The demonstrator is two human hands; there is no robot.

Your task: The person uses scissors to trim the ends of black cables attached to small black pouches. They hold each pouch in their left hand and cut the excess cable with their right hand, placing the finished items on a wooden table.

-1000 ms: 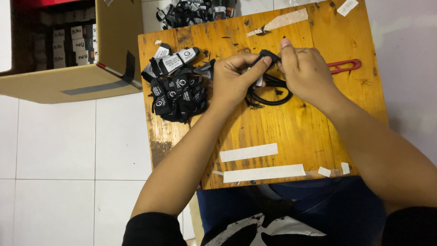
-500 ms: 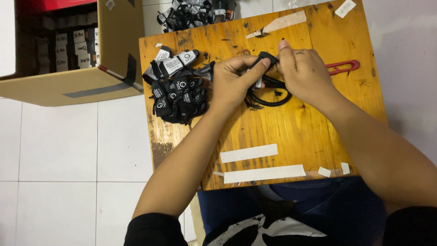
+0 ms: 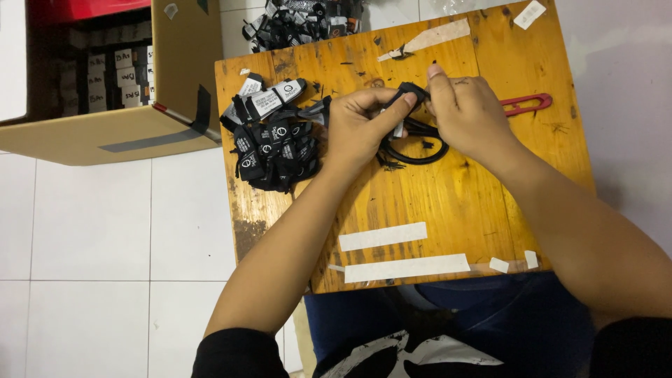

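1. Both hands are meeting over the upper middle of the wooden surface [image 3: 448, 210], each grip closing on one small black strap [image 3: 409, 93].
2. Left hand [image 3: 358, 126] is pinching the strap's near end between thumb and forefinger, with the thumb stretching out toward the right.
3. Right hand [image 3: 467, 112] is pressing down on the strap's other end with its fingertips [image 3: 435, 71]; its grip is narrow, with the fingers bunched together.
4. Just under the two hands a black loop [image 3: 417, 152] is lying on the surface, partly hidden by the palms; whether it is joined to the strap is not clear.
5. Left of the left hand, a pile of black tags [image 3: 273, 143] with white markings is sitting on the surface, its edge touching or nearly touching the wrist.
6. Red scissors [image 3: 526, 103] are lying beyond the right hand, only the handle end showing.
7. Two long white tape strips [image 3: 406, 267] are sticking near the front edge, with smaller scraps [image 3: 498, 264] beside them.
8. Another tape strip [image 3: 437, 35] is lying at the far edge.
9. Beyond the surface, more black tags [image 3: 301, 21] are heaped.
10. An open cardboard box [image 3: 105, 133] is standing on the tiled floor [image 3: 98, 238] to the left, holding rows of small labelled packs.
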